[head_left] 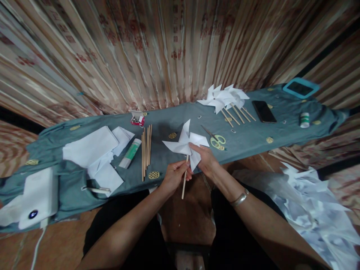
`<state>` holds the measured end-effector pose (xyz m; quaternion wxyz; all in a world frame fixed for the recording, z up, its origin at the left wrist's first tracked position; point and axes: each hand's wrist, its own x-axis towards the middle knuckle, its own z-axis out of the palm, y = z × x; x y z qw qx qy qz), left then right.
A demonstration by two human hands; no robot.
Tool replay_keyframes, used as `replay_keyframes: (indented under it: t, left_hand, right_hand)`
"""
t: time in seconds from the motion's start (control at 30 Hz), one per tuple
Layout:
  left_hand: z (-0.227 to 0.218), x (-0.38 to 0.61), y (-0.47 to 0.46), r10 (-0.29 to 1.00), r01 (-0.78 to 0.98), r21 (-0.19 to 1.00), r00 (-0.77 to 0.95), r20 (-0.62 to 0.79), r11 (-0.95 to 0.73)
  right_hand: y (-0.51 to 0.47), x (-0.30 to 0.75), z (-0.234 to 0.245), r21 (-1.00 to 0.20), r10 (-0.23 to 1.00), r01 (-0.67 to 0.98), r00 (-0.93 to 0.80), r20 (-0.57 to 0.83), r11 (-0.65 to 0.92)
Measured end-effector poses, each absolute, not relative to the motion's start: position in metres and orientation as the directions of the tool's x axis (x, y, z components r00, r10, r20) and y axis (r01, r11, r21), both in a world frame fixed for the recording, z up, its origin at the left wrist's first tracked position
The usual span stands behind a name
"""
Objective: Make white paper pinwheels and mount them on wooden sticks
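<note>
A white paper pinwheel (183, 147) is held up at the table's near edge, between both hands. Its wooden stick (184, 182) points down toward my lap. My left hand (176, 174) is closed around the upper part of that stick, just below the paper blades. With thumb on top, my right hand (204, 159) pinches the pinwheel's paper near its centre; the fingers behind the paper are hidden. Loose wooden sticks (146, 152) lie left of my hands. Green-handled scissors (216, 140) rest to the right of the pinwheel.
Several finished pinwheels (218, 98) lie at the back. Also on the cloth are a phone (264, 111), glue sticks (131, 153), a red pin box (137, 119), paper sheets (90, 146), a pen (97, 190) and a white power bank (39, 197). White paper pinwheels (315, 217) fill a bag at right.
</note>
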<state>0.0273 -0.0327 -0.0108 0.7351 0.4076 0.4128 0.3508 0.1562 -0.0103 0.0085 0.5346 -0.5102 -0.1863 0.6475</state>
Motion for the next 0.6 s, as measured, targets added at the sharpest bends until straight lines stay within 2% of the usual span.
replay_keyframes:
  t: [0.23, 0.43, 0.6]
  left_hand:
    - [-0.006, 0.023, -0.026, 0.853, -0.233, 0.863, 0.402, -0.334, 0.447]
    - [-0.002, 0.014, -0.015, 0.862, -0.333, 0.821, 0.382, -0.332, 0.464]
    - [0.001, 0.013, -0.013, 0.844, -0.365, 0.792, 0.424, -0.328, 0.49]
  right_hand:
    - [-0.01, 0.164, 0.014, -0.813, 0.909, -0.474, 0.058, -0.412, -0.338]
    - [-0.014, 0.174, 0.019, -0.808, 0.852, -0.358, 0.06, -0.519, -0.467]
    - [-0.016, 0.174, 0.022, -0.822, 0.864, -0.33, 0.036, -0.502, -0.464]
